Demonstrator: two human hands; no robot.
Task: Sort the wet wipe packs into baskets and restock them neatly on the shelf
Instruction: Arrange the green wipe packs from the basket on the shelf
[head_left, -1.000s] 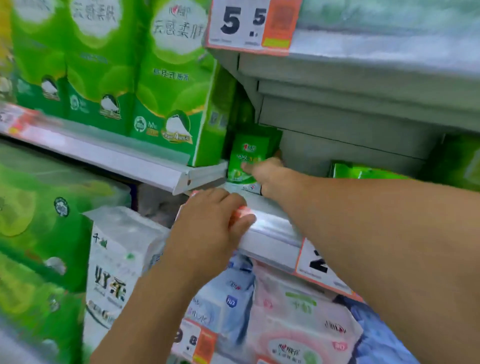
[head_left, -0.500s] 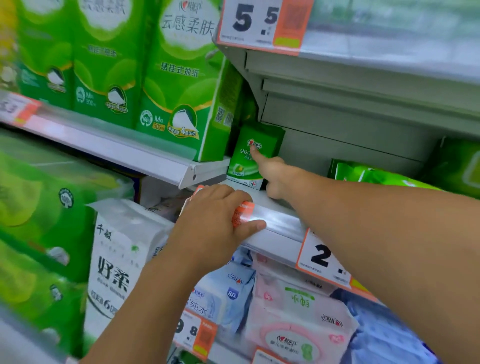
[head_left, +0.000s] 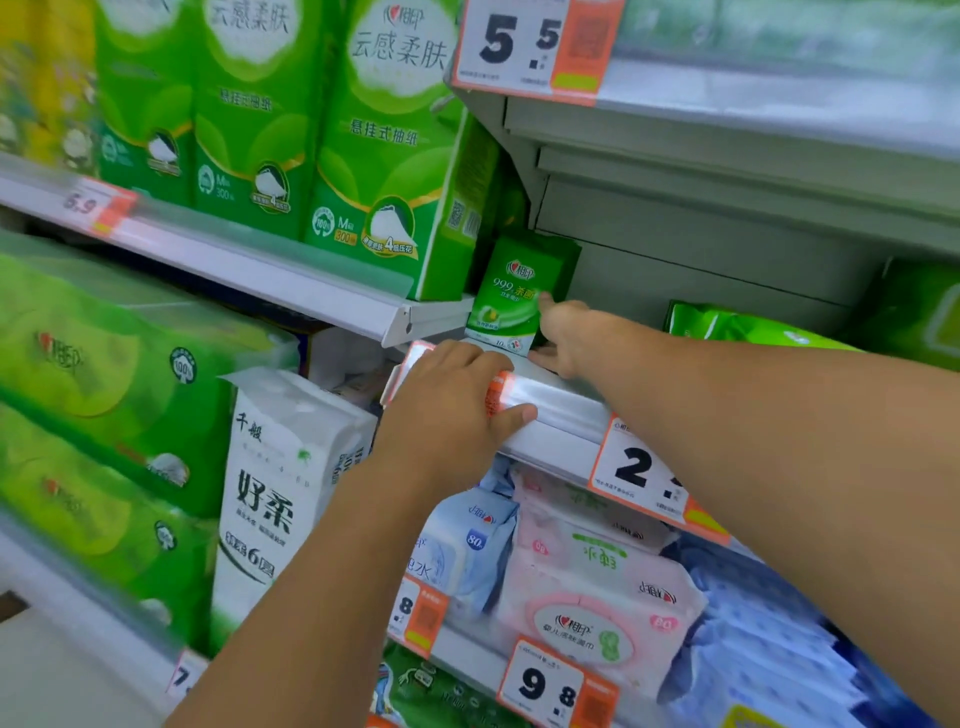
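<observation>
Upright, green "999" wipe pack touches right hand.

Right hand shifted from green pack's front to its right edge

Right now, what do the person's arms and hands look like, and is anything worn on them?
Both are bare as far as the view shows: the left hand and right hand have no gloves, rings, watch or bracelet showing, and both forearms are uncovered, with no sleeve in the picture. Nails look short and unpainted. No markings show.
</observation>
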